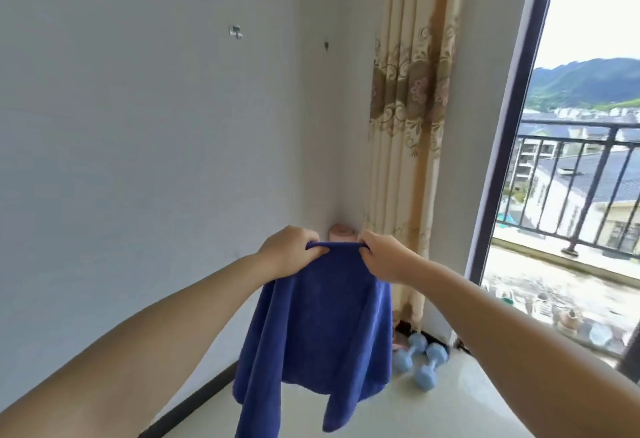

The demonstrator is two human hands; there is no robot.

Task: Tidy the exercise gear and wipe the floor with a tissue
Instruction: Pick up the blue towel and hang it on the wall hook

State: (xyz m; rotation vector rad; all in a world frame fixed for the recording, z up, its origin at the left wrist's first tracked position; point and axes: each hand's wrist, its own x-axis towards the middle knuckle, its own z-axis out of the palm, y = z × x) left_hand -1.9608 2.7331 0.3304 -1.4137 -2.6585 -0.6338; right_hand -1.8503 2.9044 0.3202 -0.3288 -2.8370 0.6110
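Observation:
A blue towel (311,326) hangs in front of me, stretched between both hands by its top edge. My left hand (287,250) grips the left part of that edge and my right hand (381,254) grips the right part. Behind the towel a pink rolled mat (343,232) stands upright in the room corner, only its top showing. Two light blue dumbbells (420,359) lie on the pale floor (450,410) by the curtain's foot.
White walls meet in the corner ahead, with a metal hook (236,32) on the left wall. A beige patterned curtain (408,126) hangs at right beside a glass door (568,195) onto a railed balcony. A dark skirting strip (204,396) runs along the left wall.

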